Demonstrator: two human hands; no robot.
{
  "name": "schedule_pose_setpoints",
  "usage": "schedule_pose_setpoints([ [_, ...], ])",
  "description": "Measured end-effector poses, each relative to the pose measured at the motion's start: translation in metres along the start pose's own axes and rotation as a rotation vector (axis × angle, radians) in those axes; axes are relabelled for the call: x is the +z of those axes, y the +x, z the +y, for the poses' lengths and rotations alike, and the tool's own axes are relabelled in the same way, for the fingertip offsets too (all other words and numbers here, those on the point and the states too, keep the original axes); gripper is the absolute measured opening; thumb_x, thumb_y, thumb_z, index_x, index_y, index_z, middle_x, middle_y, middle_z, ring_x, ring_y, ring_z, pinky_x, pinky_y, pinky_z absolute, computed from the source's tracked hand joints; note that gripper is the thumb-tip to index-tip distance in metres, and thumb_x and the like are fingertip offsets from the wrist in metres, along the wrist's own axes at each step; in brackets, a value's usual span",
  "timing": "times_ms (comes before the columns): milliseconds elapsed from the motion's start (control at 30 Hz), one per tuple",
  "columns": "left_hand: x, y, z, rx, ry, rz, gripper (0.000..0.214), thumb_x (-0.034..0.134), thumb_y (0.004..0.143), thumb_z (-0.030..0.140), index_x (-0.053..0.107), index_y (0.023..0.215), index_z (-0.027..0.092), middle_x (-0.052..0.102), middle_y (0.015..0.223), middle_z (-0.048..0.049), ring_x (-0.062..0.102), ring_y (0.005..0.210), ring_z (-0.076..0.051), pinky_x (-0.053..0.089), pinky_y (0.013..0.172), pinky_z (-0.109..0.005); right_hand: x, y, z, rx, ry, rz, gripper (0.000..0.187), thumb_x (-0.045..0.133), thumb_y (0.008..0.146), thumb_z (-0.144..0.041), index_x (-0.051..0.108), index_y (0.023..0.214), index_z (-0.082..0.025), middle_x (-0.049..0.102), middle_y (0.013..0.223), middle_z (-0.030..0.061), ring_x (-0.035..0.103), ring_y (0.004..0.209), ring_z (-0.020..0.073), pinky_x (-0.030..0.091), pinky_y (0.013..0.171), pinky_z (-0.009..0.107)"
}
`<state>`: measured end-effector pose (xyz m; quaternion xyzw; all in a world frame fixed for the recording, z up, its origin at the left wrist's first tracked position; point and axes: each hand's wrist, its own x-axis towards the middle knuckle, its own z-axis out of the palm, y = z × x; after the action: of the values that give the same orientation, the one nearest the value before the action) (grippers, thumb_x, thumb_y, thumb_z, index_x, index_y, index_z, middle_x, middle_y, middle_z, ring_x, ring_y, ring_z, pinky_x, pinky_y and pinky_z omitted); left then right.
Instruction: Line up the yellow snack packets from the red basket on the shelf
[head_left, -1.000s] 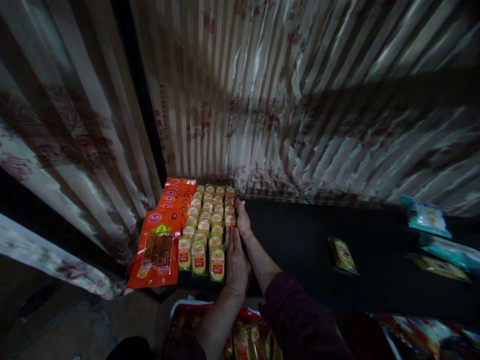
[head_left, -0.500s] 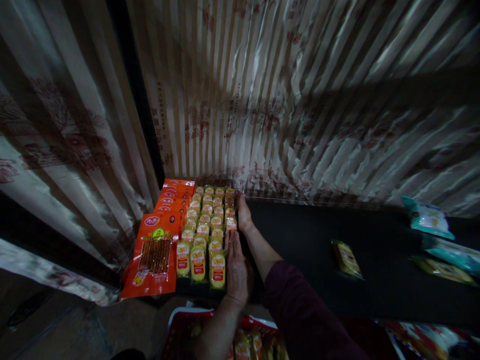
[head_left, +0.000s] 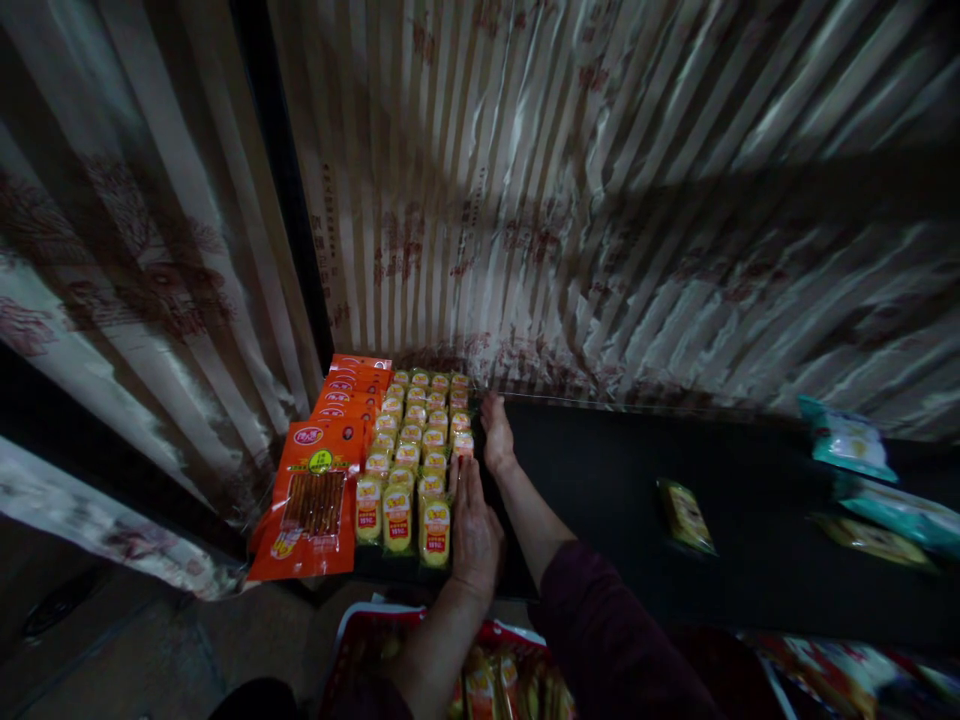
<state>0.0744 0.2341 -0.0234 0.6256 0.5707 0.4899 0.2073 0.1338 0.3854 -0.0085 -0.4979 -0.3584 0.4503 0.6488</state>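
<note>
Several rows of small yellow wrapped snack packets (head_left: 397,515) stand on a black shelf (head_left: 585,490). Flat against the right side of these rows, near the front, lies my left hand (head_left: 476,540) with its fingers stretched out. Farther back, my right hand (head_left: 498,436) is held on edge with straight fingers, a small gap from the packets. Neither hand grips anything. Left of the yellow rows, orange snack bags (head_left: 311,500) overlap in a column, the front one showing brown sticks through a window.
One yellow packet (head_left: 686,515) lies alone to the right. Teal and white bags (head_left: 847,440) lie at the far right beside another yellow packet (head_left: 874,540). Below the shelf edge is a red basket (head_left: 360,625) holding packets. A striped, printed sheet (head_left: 555,220) covers the back.
My right hand has drawn slightly right, away from the yellow rows. My left hand stays pressed along their front right side. The view has shifted a little.
</note>
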Motion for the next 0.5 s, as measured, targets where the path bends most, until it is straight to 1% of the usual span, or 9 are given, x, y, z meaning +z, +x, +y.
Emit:
schedule_pose_setpoints([
  [67, -0.002, 0.0, 0.003, 0.025, 0.015, 0.012, 0.066, 0.034, 0.075, -0.002, 0.038, 0.141, 0.006, 0.038, 0.149, -0.0183, 0.025, 0.143, -0.024, 0.028, 0.117, -0.047, -0.01, -0.017, -0.008, 0.014, 0.005, 0.021, 0.073, 0.034, 0.086, -0.066, 0.044, 0.14, -0.017, 0.043, 0.147, 0.0104, 0.04, 0.136, 0.0222, 0.028, 0.114, 0.042],
  [167, -0.007, -0.001, 0.008, 0.088, 0.042, 0.0, 0.061, 0.034, 0.077, -0.002, 0.042, 0.137, 0.005, 0.041, 0.146, -0.0199, 0.026, 0.143, -0.024, 0.031, 0.116, -0.048, -0.026, -0.051, -0.02, -0.016, -0.016, 0.054, 0.072, 0.036, 0.085, -0.068, 0.048, 0.136, -0.019, 0.048, 0.143, 0.0102, 0.045, 0.132, 0.0224, 0.032, 0.111, 0.041],
  [300, -0.014, -0.008, 0.015, 0.178, 0.099, -0.089, 0.052, 0.037, 0.08, 0.002, 0.05, 0.13, 0.007, 0.049, 0.14, -0.0191, 0.033, 0.14, -0.025, 0.035, 0.114, -0.049, -0.047, -0.103, -0.027, -0.033, -0.058, 0.077, 0.072, 0.041, 0.082, -0.069, 0.053, 0.131, -0.018, 0.053, 0.138, 0.0118, 0.05, 0.127, 0.0247, 0.037, 0.108, 0.041],
  [400, -0.02, -0.025, 0.016, 0.215, 0.137, -0.199, 0.046, 0.037, 0.084, 0.005, 0.052, 0.127, 0.008, 0.051, 0.139, -0.0173, 0.035, 0.139, -0.024, 0.037, 0.113, -0.045, -0.061, -0.138, -0.024, 0.014, -0.114, 0.105, 0.068, 0.043, 0.082, -0.066, 0.056, 0.127, -0.017, 0.056, 0.135, 0.0119, 0.054, 0.124, 0.0255, 0.038, 0.107, 0.041],
  [500, -0.024, -0.05, 0.013, 0.215, 0.13, -0.275, 0.045, 0.04, 0.086, 0.008, 0.051, 0.129, 0.012, 0.053, 0.138, -0.0131, 0.039, 0.137, -0.022, 0.038, 0.113, -0.043, -0.073, -0.168, -0.017, 0.046, -0.218, 0.072, 0.059, 0.046, 0.083, -0.061, 0.06, 0.122, -0.02, 0.06, 0.131, 0.0099, 0.054, 0.122, 0.0245, 0.038, 0.107, 0.04],
])
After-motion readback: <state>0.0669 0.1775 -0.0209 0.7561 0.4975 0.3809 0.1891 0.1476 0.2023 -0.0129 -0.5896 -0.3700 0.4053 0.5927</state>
